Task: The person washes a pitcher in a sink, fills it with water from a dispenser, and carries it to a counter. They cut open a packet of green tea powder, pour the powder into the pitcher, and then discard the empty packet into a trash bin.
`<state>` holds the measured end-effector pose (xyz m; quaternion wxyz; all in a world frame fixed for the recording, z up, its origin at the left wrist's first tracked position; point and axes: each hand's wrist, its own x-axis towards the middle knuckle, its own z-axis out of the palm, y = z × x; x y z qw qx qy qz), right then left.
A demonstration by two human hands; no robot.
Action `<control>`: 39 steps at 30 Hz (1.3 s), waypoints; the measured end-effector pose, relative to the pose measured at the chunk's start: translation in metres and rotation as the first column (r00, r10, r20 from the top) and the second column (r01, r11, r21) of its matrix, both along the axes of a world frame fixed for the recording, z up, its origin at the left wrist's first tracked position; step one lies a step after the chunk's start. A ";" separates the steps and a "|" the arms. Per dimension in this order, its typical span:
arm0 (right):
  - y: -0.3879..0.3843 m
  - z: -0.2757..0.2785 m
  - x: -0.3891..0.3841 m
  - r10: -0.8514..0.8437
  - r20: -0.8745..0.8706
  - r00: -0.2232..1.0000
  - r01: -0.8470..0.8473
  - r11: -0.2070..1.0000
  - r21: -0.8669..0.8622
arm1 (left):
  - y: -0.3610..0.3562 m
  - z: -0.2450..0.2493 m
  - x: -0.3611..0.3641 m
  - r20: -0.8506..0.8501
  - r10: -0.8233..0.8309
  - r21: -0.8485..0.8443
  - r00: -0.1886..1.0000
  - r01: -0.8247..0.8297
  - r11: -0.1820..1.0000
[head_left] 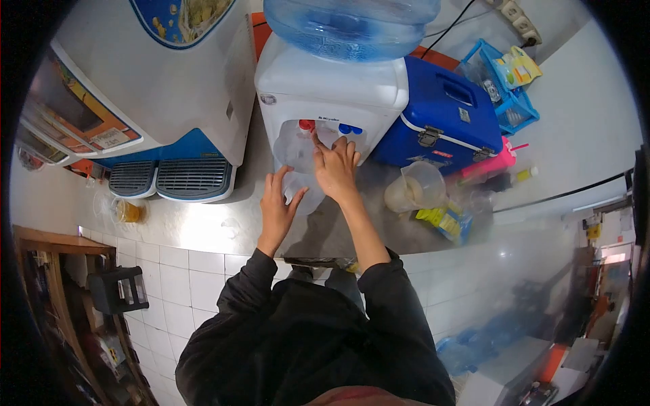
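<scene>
A white water dispenser (332, 84) stands in front of me, with a large blue bottle (349, 27) on top. My right hand (336, 169) reaches up to its red tap (307, 124), the index finger stretched to the tap and the other fingers loosely bent. A blue tap (349, 128) sits to the right of it. My left hand (276, 208) has its thumb and fingers around the near part of a translucent plastic container (301, 191) below the red tap. Part of the container is hidden behind my right hand.
Right of the dispenser are a blue cooler box (440, 111), a clear plastic jug (423, 183) with pale contents, a yellow and blue packet (448, 222) and a pink container (500, 159). A large drinks machine (169, 88) stands left, near a cup of amber liquid (128, 211).
</scene>
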<state>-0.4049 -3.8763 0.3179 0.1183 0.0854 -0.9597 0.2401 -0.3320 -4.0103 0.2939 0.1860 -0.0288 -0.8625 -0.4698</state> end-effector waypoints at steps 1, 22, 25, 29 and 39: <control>0.000 0.000 -0.001 -0.002 0.004 1.000 0.002 1.000 0.004 | 0.000 0.000 0.000 0.012 -0.004 0.007 1.000 0.004 1.000; 0.005 0.006 0.002 0.011 0.037 0.999 -0.010 0.999 -0.039 | 0.006 0.007 0.001 0.029 -0.004 -0.022 1.000 0.005 1.000; 0.006 0.005 0.001 0.018 0.037 0.999 -0.017 0.999 -0.037 | 0.007 0.007 0.001 -0.002 -0.004 -0.038 1.000 0.004 0.999; 0.006 0.005 0.000 0.021 0.036 0.999 -0.020 0.999 -0.035 | 0.007 0.005 0.002 -0.008 -0.003 -0.051 1.000 0.003 0.999; 0.005 0.000 -0.001 0.018 0.019 1.000 -0.018 1.000 -0.020 | 0.007 0.007 0.002 0.006 -0.001 -0.040 1.000 0.001 0.999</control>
